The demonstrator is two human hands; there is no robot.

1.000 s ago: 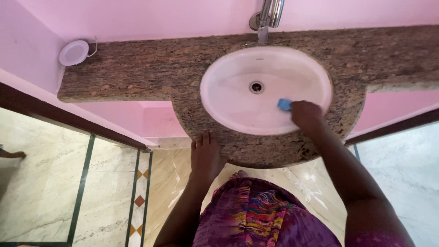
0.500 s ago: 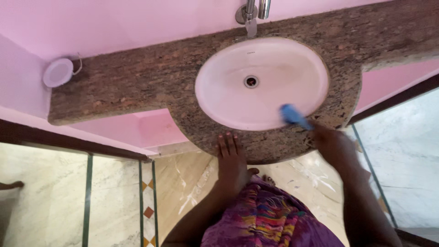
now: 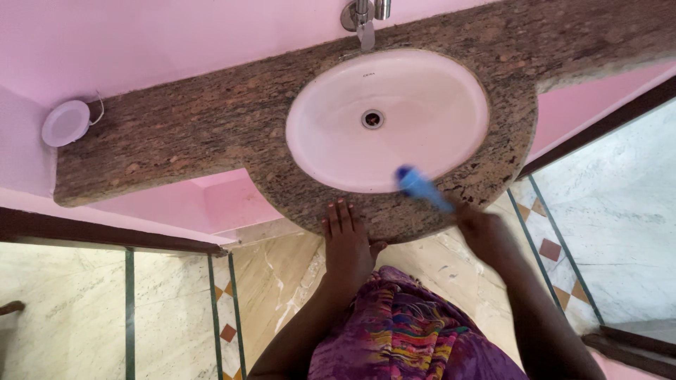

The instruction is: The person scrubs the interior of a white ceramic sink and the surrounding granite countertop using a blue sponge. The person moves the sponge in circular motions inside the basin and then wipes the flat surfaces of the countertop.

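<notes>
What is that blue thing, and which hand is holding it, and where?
The right hand holds a blue brush by its near end; its far end reaches the sink rim. The left hand holds nothing and lies flat on the counter.

Packages: none in view | Signs: none | Screens: none | Labels: one tiny dark maker's mark, too small to read, printed on the white oval washbasin (image 3: 451,84) at its far inner rim, just below the wall tap (image 3: 364,21)
</notes>
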